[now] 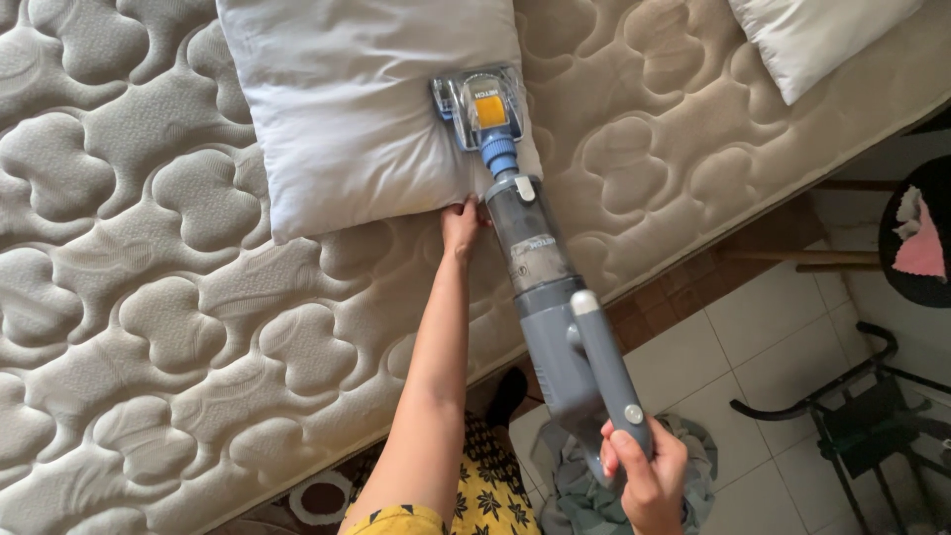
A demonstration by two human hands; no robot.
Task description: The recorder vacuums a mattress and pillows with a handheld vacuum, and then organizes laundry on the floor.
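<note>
A white pillow lies on a bare quilted beige mattress. My left hand reaches forward and pinches the pillow's near edge. My right hand grips the handle of a grey handheld vacuum cleaner. The vacuum's clear brush head with an orange middle rests on the pillow's right part, near its edge. The vacuum body slants from my right hand up toward the pillow.
A second white pillow lies at the mattress's top right corner. Beside the bed are white floor tiles, a crumpled grey cloth, a black metal stand and a dark round seat with a pink cloth.
</note>
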